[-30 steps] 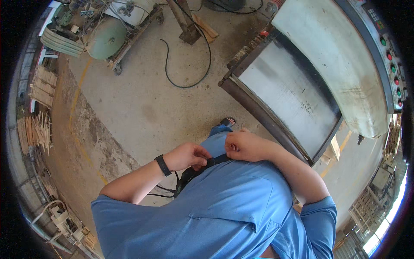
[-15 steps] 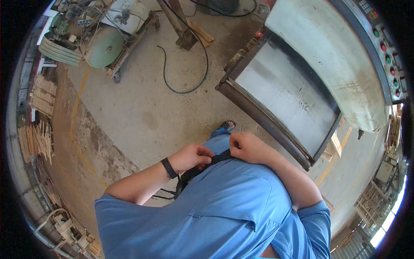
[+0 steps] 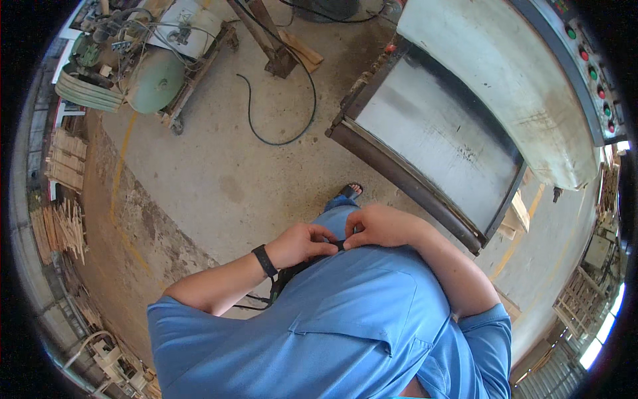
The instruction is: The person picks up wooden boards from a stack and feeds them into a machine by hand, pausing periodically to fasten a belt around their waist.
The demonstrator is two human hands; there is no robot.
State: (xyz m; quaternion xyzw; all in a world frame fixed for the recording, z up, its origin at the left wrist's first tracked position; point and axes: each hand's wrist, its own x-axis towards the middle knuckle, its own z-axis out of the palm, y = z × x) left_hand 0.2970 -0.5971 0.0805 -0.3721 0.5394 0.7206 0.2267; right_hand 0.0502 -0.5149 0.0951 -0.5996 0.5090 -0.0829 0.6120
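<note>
Here, black strap (image 3: 340, 245) sits at front edge of blue shirt (image 3: 352, 306). Left hand (image 3: 298, 245) and right hand (image 3: 382, 225) pinch it, tips close together. Judged light, pliable, hardly fragile; best held by flat faces, beside exposed middle.
</note>
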